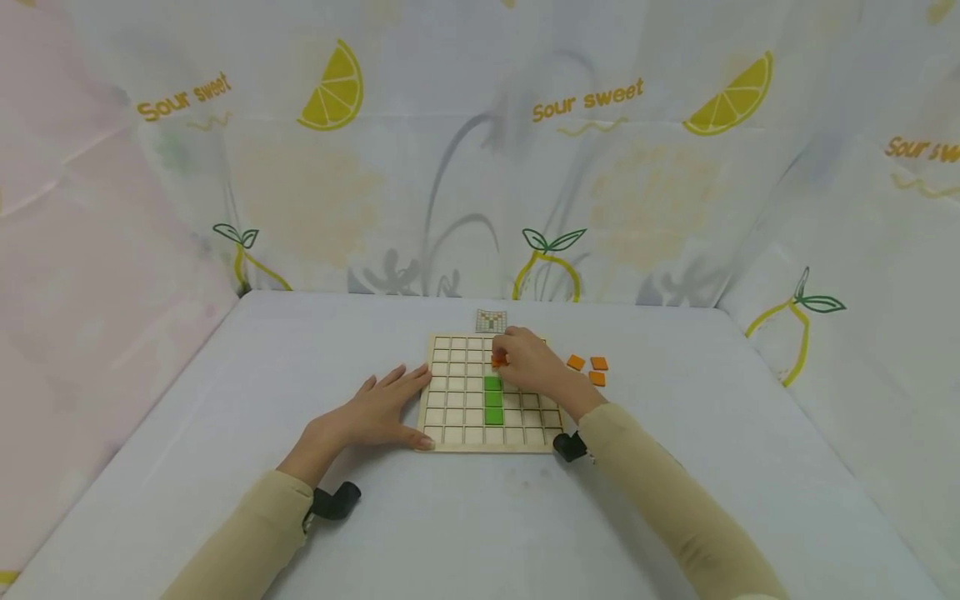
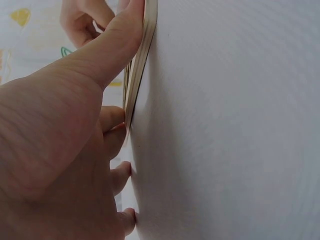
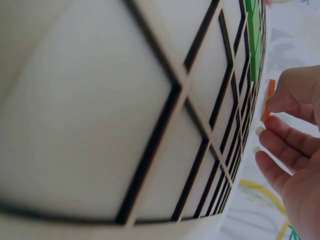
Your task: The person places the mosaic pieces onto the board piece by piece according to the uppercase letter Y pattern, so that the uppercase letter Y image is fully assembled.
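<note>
A wooden grid board lies on the white table, with a column of green tiles set in its cells near the middle. My left hand is spread at the board's left side, its thumb and a fingertip touching the edge. Over the upper middle of the grid, my right hand pinches an orange tile between thumb and finger. In the right wrist view that tile is tilted on edge, close to the board's surface. The right hand hides part of the upper grid.
Several loose orange square tiles lie right of the board, near the right forearm. Behind the board's far edge is a small card printed with a coloured grid. Patterned cloth walls surround the table at the back and sides.
</note>
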`<action>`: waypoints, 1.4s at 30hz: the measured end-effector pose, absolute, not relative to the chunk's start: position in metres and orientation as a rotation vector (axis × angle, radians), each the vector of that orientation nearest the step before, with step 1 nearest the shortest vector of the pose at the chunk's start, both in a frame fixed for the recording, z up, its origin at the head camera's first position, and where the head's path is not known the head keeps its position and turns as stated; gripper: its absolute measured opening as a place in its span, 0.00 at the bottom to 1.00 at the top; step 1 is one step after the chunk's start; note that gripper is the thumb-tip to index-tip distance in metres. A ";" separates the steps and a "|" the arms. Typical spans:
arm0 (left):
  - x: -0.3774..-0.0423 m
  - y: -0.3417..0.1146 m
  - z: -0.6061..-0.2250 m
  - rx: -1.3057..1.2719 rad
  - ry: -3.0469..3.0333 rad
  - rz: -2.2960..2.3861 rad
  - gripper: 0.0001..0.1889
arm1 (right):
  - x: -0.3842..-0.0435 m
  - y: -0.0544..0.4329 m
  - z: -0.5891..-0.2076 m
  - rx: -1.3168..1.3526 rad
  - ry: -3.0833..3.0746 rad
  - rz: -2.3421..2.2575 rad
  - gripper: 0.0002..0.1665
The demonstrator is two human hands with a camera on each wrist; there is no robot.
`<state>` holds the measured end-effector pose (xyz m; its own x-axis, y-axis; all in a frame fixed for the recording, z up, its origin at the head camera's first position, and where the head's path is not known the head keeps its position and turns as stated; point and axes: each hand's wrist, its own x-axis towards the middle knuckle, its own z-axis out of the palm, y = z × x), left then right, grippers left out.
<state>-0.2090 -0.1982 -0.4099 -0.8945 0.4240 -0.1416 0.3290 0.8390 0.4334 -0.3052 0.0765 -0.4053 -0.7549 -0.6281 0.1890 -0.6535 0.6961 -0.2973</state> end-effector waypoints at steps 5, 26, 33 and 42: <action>-0.209 -0.199 -0.409 0.571 2.784 0.597 0.60 | -0.309 0.068 -0.405 1.051 -2.857 0.533 0.07; -0.214 -0.201 -0.417 0.575 2.795 0.565 0.60 | -0.314 0.034 -0.407 1.071 -2.861 0.559 0.08; -0.214 -0.199 -0.415 0.568 2.783 0.557 0.60 | -0.313 0.025 -0.405 1.052 -2.870 0.576 0.06; -0.212 -0.199 -0.413 0.561 2.785 0.563 0.60 | -0.317 0.015 -0.407 1.063 -2.888 0.529 0.08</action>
